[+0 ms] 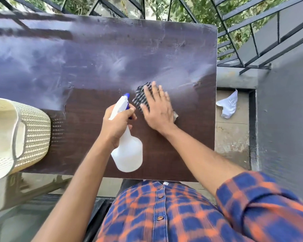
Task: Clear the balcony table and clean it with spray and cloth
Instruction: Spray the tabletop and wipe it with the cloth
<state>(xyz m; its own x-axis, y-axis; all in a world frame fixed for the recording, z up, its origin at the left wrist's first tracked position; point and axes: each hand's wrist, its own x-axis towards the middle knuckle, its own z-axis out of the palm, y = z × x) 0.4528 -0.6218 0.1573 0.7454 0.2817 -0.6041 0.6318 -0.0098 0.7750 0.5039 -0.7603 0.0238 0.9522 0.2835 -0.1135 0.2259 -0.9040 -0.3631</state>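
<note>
The left hand grips a white spray bottle, fingers curled round its neck. The right hand, fingers straight, presses a checked cloth onto the dark table.

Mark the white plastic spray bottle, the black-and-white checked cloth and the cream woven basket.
white plastic spray bottle (128,154), head view, round body
black-and-white checked cloth (141,97), head view, uncovered left part
cream woven basket (37,130), head view, outer woven wall
</note>
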